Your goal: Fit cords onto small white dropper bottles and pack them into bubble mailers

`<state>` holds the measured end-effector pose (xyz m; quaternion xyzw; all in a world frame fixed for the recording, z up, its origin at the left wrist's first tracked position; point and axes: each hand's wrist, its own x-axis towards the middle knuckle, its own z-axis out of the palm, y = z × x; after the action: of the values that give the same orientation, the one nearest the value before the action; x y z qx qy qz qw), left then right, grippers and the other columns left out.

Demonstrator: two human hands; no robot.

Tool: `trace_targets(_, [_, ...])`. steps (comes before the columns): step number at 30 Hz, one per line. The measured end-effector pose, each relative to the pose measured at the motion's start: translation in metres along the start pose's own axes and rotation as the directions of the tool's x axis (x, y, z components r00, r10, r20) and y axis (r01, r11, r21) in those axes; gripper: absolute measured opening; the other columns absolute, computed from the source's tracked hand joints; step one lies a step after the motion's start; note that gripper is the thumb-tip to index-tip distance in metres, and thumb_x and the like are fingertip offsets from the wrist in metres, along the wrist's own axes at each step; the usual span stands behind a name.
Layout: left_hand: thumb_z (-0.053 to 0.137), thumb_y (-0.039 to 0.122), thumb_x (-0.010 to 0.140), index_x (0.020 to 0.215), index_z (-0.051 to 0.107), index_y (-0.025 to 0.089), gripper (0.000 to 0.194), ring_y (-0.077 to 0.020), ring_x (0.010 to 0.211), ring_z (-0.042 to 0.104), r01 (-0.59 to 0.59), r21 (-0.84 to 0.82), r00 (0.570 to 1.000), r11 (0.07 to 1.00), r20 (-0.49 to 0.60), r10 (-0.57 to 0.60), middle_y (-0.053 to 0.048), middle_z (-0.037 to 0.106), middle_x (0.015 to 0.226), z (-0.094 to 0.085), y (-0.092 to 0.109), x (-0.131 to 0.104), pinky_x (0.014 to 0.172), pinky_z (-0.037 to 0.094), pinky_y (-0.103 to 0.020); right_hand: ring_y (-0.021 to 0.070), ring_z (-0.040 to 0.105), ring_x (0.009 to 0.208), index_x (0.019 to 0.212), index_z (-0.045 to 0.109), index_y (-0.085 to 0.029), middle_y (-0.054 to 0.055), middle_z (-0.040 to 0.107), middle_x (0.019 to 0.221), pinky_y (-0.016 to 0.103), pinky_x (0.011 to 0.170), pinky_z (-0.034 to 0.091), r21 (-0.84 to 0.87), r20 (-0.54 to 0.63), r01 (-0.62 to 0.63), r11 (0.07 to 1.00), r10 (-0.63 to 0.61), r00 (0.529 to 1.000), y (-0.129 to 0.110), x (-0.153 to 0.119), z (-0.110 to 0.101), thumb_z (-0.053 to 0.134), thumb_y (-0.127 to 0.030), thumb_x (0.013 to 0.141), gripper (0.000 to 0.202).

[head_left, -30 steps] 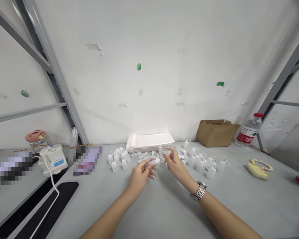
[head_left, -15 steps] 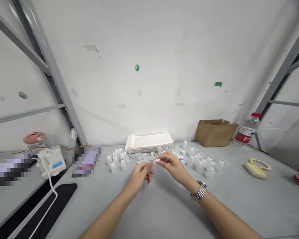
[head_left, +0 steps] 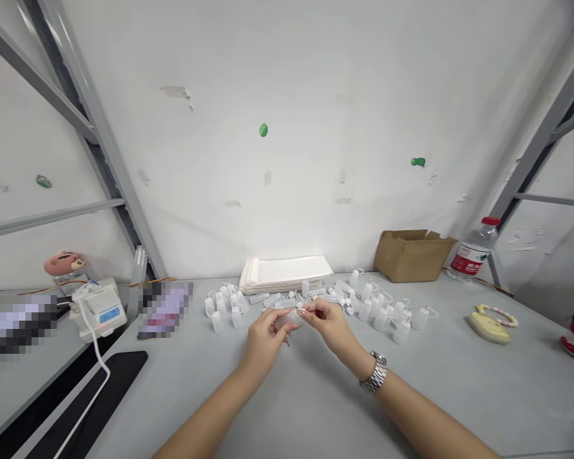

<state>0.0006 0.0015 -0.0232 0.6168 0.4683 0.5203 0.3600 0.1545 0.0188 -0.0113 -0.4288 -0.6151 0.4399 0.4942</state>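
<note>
I see the left hand (head_left: 262,339) closed around a small whitish bottle (head_left: 291,317), fingers and thumb wrapped on its body, with the bottle tilted above the table (head_left: 316,408). The right hand (head_left: 330,326) meets it there, thumb and fingers pinched together at the bottle's top end; the fingertips cover what they grip, so from my end I cannot tell whether they hold a cap or only press on it. The two hands are close together, about in the middle of my view, and a silver watch (head_left: 375,373) circles the right wrist. Just beyond the fingers I have loose bottles and caps (head_left: 272,299) lying scattered on the grey surface. To the left of them stands a group of small bottles (head_left: 217,322) with looped cap straps, and a larger group of the same kind (head_left: 402,331) stands to the right. Behind the scatter, against the wall (head_left: 296,210), lies a stack of white sheets (head_left: 291,274). Farther right I make out an open cardboard box (head_left: 406,261), then a water bottle (head_left: 471,255) with a red cap, and nearer me a yellow object (head_left: 488,328) with a beaded bracelet (head_left: 502,312) against it. On the far left sit a white box (head_left: 106,315) with a white cable (head_left: 98,357) and a pink animal-shaped thing (head_left: 63,262).
</note>
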Motion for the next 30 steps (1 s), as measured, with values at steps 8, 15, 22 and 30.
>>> trace_targets(8, [0.05,0.026,0.081,0.1,0.06,0.023,0.022,-0.0146,0.071,0.056,-0.356,0.293,0.925,0.888,-0.024,0.379,-0.003,0.057,0.084,0.0,-0.009,-0.002,0.065,0.049,-0.03,0.0099,0.04,0.054,0.059,0.058,-0.016,-0.004,0.046,0.053,0.024,0.054,0.032,0.135,0.03,-0.103,0.986,0.099,0.995,-0.008,-0.002,0.004,0.065,-0.044,0.065,0.029])
trace_targets(15, [0.044,0.037,0.082,0.116,0.051,0.025,0.036,-0.0098,0.061,0.053,0.019,0.02,0.996,1.0,-0.092,-0.017,-0.002,0.044,0.087,0.003,-0.005,0.001,0.046,0.047,-0.022,0.0114,0.05,0.059,0.104,0.059,-0.023,-0.004,0.053,0.063,0.028,0.063,0.041,0.36,-0.216,-0.003,0.933,0.087,0.972,-0.008,0.005,-0.008,0.066,-0.041,0.066,0.042])
trace_targets(22, [0.05,0.041,0.078,0.112,0.052,0.021,0.04,-0.0094,0.06,0.051,0.1,-0.078,0.991,0.992,-0.085,-0.106,-0.004,0.048,0.091,0.007,-0.006,0.001,0.043,0.044,-0.021,0.0096,0.046,0.057,0.083,0.071,-0.018,0.001,0.059,0.069,0.028,0.062,0.04,0.419,-0.066,-0.146,0.896,0.19,0.98,-0.003,0.003,-0.004,0.072,-0.038,0.059,0.032])
trace_targets(30, [0.047,0.039,0.08,0.112,0.053,0.023,0.036,-0.01,0.059,0.053,0.108,-0.02,0.994,0.994,0.03,-0.108,-0.002,0.044,0.089,0.012,-0.001,-0.007,0.045,0.044,-0.022,0.011,0.047,0.06,0.083,0.071,-0.021,0.003,0.065,0.08,0.028,0.063,0.041,0.289,-0.063,-0.071,0.955,0.093,0.994,-0.009,-0.003,0.001,0.067,-0.037,0.066,0.023])
